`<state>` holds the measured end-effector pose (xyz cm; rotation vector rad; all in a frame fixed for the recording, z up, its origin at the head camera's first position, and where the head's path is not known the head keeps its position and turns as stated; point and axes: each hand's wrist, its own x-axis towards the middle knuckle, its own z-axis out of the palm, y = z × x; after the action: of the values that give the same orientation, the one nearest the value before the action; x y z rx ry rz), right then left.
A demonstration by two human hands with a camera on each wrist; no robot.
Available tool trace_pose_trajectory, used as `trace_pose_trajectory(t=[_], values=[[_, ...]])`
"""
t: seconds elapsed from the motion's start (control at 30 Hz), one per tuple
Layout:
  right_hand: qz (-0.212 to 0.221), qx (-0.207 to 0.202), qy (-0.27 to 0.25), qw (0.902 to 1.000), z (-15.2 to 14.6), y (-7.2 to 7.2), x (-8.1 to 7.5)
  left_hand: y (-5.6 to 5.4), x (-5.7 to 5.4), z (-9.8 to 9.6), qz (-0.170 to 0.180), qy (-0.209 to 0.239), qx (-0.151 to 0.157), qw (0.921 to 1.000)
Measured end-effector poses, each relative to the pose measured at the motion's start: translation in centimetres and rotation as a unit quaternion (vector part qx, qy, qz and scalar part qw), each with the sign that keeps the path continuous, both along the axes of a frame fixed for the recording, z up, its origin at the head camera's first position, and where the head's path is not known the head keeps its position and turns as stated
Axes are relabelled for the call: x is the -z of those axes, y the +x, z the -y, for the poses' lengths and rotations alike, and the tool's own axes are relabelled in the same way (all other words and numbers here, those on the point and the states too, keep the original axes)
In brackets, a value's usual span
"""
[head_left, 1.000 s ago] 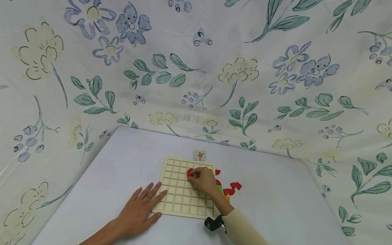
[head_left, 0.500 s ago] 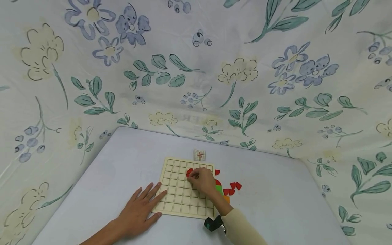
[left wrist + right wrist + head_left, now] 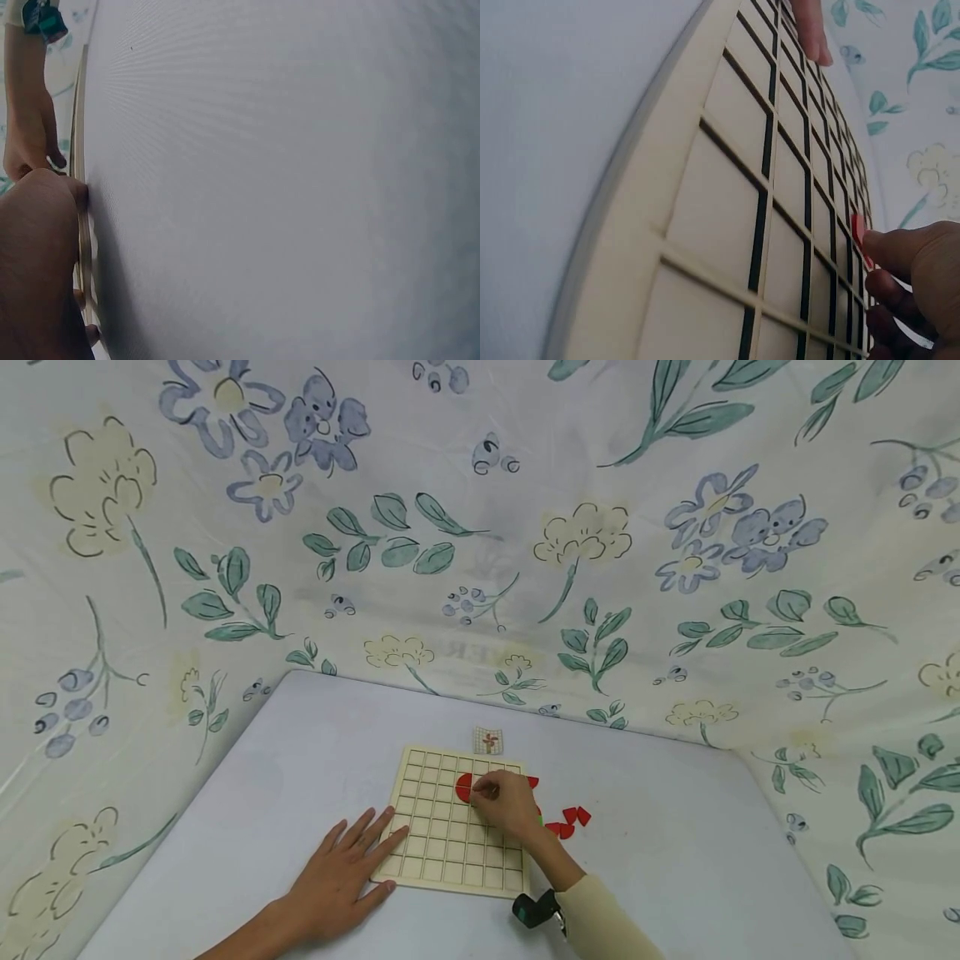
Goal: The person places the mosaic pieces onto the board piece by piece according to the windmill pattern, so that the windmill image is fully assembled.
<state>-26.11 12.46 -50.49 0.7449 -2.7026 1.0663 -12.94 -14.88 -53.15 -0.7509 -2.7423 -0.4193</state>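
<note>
A square wooden grid board (image 3: 442, 852) lies on the table. My left hand (image 3: 341, 878) rests at its left side with fingers spread, fingertips over the frame and thumb by the near corner. Two red quarter-circle pieces (image 3: 463, 787) sit side by side in upper cells, forming a half disc. My right hand (image 3: 507, 803) is over the board just right of them, fingers curled and thumb tip at their edge. In the right wrist view, the thumb (image 3: 889, 247) overlaps a red piece (image 3: 858, 226). I cannot tell whether the fingers pinch anything.
Several loose red pieces (image 3: 570, 816) lie right of the board, another red piece (image 3: 533, 782) by its upper right edge. A small pattern card (image 3: 488, 741) lies beyond the far edge. Floral fabric (image 3: 465, 527) hangs behind the white table (image 3: 675, 843).
My right hand has shifted slightly right, uncovering more of the red pieces on the board. Its forearm now hides the orange piece beside the board. My left hand stays put.
</note>
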Motion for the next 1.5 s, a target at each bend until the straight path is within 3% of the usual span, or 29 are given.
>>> trace_pose_trajectory(t=[0.33, 0.73, 0.97, 1.13, 1.27, 1.5], values=[[0.024, 0.063, 0.018, 0.9976, -2.5, -0.5, 0.0, 0.1, -0.3, 0.0, -0.006, -0.003, 0.000, 1.0000], [0.012, 0.087, 0.013, 0.9960, -4.8, -1.0, -0.3, 0.1, -0.4, -0.1, -0.001, 0.003, -0.001, 1.0000], [0.055, 0.128, 0.024, 0.9899, -6.4, -1.7, -0.2, 0.1, -0.2, -0.1, -0.001, -0.001, -0.005, 1.0000], [0.085, 0.166, 0.070, 0.9799, -7.1, -2.4, -0.2, 0.0, -0.2, -0.1, 0.001, 0.001, -0.005, 1.0000], [0.092, 0.172, 0.100, 0.9758, -7.4, -2.4, -0.1, 0.2, -0.4, -0.2, 0.005, 0.006, -0.004, 1.0000], [0.085, 0.166, 0.095, 0.9780, -7.7, -2.5, 0.3, 0.1, -0.1, -0.2, 0.003, 0.005, -0.004, 1.0000]])
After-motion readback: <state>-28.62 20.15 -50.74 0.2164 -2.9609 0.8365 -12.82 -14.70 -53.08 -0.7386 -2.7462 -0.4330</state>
